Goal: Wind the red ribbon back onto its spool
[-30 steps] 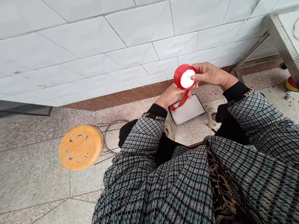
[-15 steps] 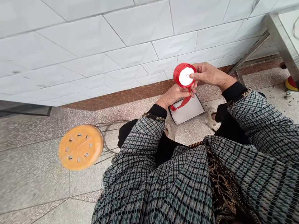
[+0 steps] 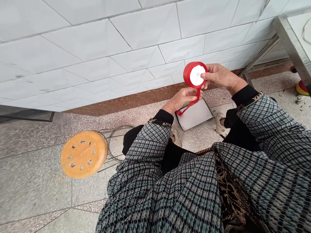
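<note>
My right hand (image 3: pixel 218 77) grips a spool of red ribbon (image 3: pixel 195 74) with a white face, thumb on the face and fingers behind it. A loose red ribbon end (image 3: pixel 191 103) hangs down from the spool. My left hand (image 3: pixel 181 99) sits just below, its fingers pinched on that loose end. Both hands are held out in front of my knees, above a flat white box with a dark rim (image 3: pixel 195 115) lying on the floor between my shoes.
An orange round stool with holes (image 3: pixel 84 153) and wire legs stands on the floor to my left. A white tiled wall (image 3: pixel 97 55) faces me. A steel table frame (image 3: pixel 289 38) is at the right, with a red and yellow object (image 3: pixel 302 89) below it.
The spool and my right hand have risen slightly. My left hand has stayed lower, so more ribbon shows between it and the spool.
</note>
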The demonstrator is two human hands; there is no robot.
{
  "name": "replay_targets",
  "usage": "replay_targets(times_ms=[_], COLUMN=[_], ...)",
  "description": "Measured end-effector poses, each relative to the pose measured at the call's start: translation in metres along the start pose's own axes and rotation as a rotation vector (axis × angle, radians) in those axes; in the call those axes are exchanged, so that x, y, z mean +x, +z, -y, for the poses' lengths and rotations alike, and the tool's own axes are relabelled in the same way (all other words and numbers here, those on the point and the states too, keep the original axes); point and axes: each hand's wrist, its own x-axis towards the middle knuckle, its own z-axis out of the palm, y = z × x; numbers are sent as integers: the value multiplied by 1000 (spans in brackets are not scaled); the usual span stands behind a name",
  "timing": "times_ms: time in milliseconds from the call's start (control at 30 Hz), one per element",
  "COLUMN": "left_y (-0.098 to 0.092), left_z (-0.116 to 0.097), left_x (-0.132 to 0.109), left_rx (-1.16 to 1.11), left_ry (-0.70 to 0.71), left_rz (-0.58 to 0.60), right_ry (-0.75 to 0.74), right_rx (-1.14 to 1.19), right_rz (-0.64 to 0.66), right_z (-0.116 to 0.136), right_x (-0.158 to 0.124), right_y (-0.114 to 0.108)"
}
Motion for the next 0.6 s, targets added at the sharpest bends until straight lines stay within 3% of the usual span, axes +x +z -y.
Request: replay_targets(times_ms=[133,233,467,533,600], left_y=[4,8,14,16,18], left_z=[1,6,27,30,28], left_x=[2,6,20,21,21], left_rx=[-1,137,515,495,388], left_ry=[42,78,92,100,120], left_rz=[-103,-189,-555,-599,-570], right_ry=[84,99,45,40,31], right_rx=[-14,20,89,92,99], right_rz=[-102,-174,-278,-277,-265], right_z=[-1,-4,-13,-16,-18], right_x=[3,8,18,20,21], right_y=[2,4,9,10,10])
